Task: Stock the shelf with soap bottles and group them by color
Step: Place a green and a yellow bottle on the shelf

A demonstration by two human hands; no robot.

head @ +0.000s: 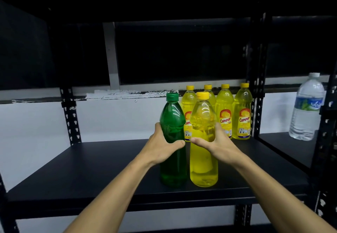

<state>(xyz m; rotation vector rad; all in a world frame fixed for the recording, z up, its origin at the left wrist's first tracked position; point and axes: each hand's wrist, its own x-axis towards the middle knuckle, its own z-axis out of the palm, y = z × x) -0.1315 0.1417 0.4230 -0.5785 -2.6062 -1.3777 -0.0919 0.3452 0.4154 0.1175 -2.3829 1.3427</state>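
Both hands are up on the black shelf (pixel 91 169), each wrapped around a bottle. The left hand (pixel 160 149) grips the one green bottle (pixel 172 123), thumb curled across its front. The right hand (pixel 217 145) grips a yellow bottle (pixel 203 160), fingers curled round its waist. Those two stand upright, side by side, almost touching. Beyond the fingertips, four more yellow bottles (pixel 225 109) stand in a row at the back, five yellow in all. Off past the right hand's fingers, on the neighbouring shelf, stands one clear water bottle (pixel 306 109).
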